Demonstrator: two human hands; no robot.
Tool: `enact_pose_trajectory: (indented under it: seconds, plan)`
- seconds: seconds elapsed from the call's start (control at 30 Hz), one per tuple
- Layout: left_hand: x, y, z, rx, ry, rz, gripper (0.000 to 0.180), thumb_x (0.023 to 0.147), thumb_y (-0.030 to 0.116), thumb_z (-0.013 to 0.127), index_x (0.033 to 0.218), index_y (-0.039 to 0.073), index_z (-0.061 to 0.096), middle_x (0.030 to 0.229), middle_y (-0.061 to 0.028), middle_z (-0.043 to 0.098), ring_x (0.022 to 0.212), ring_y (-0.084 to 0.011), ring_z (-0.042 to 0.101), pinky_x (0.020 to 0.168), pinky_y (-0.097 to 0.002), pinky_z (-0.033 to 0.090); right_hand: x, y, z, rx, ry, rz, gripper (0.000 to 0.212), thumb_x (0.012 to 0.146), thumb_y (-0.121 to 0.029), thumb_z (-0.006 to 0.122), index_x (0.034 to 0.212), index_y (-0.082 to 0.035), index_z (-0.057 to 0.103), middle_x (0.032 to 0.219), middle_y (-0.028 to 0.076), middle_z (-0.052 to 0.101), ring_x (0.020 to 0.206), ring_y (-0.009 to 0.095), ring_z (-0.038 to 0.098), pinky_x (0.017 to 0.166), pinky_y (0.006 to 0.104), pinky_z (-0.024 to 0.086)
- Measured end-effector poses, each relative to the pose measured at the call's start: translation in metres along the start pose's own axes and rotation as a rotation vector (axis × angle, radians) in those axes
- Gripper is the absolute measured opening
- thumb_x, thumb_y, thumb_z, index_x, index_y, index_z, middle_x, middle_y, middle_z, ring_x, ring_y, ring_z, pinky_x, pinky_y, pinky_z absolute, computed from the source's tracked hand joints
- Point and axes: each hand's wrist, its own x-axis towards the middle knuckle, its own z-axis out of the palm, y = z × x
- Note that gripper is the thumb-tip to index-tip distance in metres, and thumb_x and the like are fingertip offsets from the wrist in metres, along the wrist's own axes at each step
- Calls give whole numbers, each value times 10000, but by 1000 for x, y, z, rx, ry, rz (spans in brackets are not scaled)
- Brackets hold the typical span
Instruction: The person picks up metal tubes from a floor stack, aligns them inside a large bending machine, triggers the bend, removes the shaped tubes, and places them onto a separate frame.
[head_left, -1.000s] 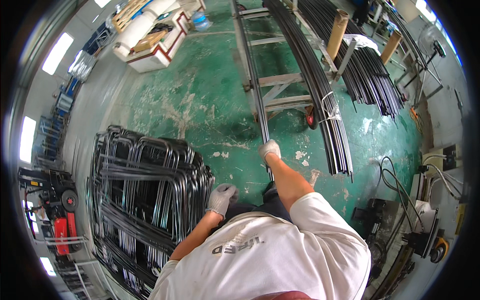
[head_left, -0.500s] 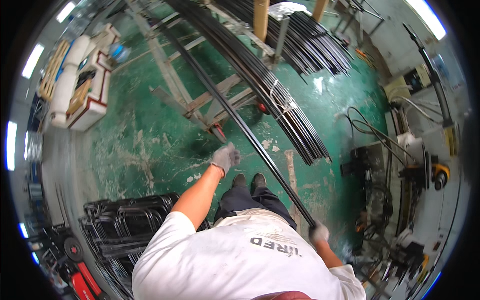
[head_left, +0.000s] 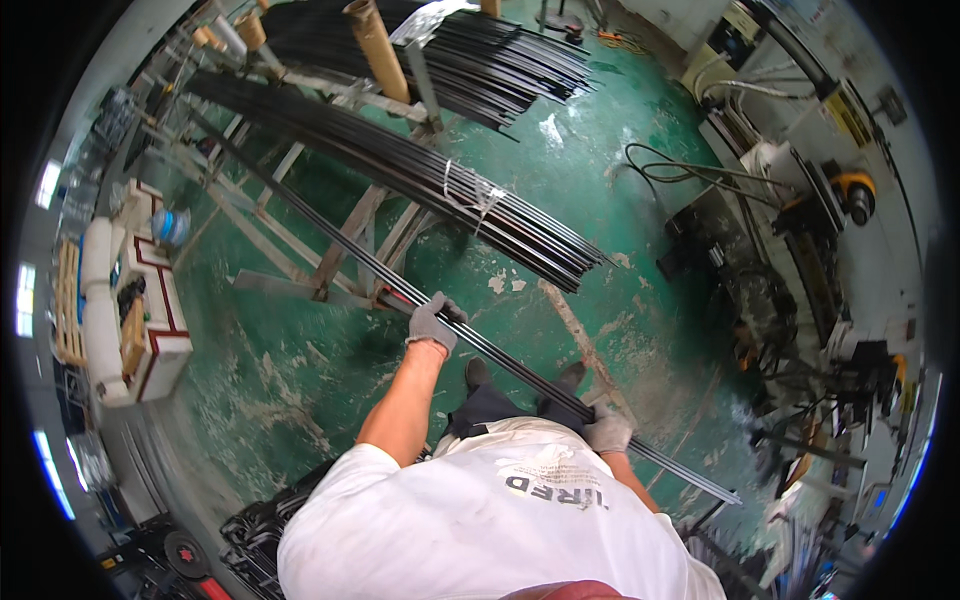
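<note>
Several long, thin dark metal tubes (head_left: 520, 372) run slantwise across my front, from the rack at the far left down to the near right. My left hand (head_left: 434, 322), in a grey glove, is closed round them at about mid-length. Farther along, my gloved right hand (head_left: 608, 430) grips the same tubes, and their cut ends stick out past it to the right. Just beyond lies a tied bundle of dark tubes (head_left: 400, 165) on a metal rack (head_left: 335, 245), bound near its end with clear wrap (head_left: 478, 190).
More dark tubes (head_left: 490, 75) lie stacked at the back behind a brown post (head_left: 378, 50). Machines with hoses and a yellow-black motor (head_left: 853, 192) line the right wall. White boxes (head_left: 165, 350) stand at the left. Black bent frames (head_left: 262, 530) lie near my left side.
My left hand, open and off the tubes before, now grips them. The right hand sits farther from the tube ends, which now reach past it. My view has turned rightward.
</note>
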Motion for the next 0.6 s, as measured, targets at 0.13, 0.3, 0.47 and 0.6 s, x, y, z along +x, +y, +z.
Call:
enact_pose_trajectory:
  seconds: [0.13, 0.3, 0.47, 0.6]
  plan:
    - [-45, -60, 27, 131, -25, -42, 154, 993, 120, 613, 866, 34, 605, 749, -106, 576, 676, -275, 557, 752, -460, 530, -9, 76, -24, 56, 156, -88, 105, 764, -193, 687, 857, -152, 715, 811, 179, 714, 785, 410, 700, 699, 518, 545]
    - [-60, -116, 64, 217, -121, 16, 196, 981, 128, 604, 821, 16, 620, 732, -133, 586, 714, -311, 583, 841, -497, 529, -22, 213, -46, 64, 200, -6, 97, 800, -171, 700, 892, -142, 713, 827, 181, 710, 816, 414, 693, 731, 523, 538]
    - [-94, -101, 175, 203, -377, 246, 170, 989, 160, 654, 929, 2, 635, 781, -98, 603, 719, -245, 586, 748, -421, 507, -48, 420, -53, 66, 460, 213, 97, 724, -31, 648, 797, -66, 702, 818, 262, 672, 859, 479, 648, 801, 545, 510]
    - [-131, -153, 259, 210, -571, 256, 180, 1031, 215, 618, 1133, 67, 609, 886, -23, 589, 723, -174, 538, 767, -379, 491, -53, 509, -99, -26, 664, 792, 426, 890, -27, 547, 1311, -33, 611, 1260, 230, 646, 1242, 406, 550, 1058, 462, 446]
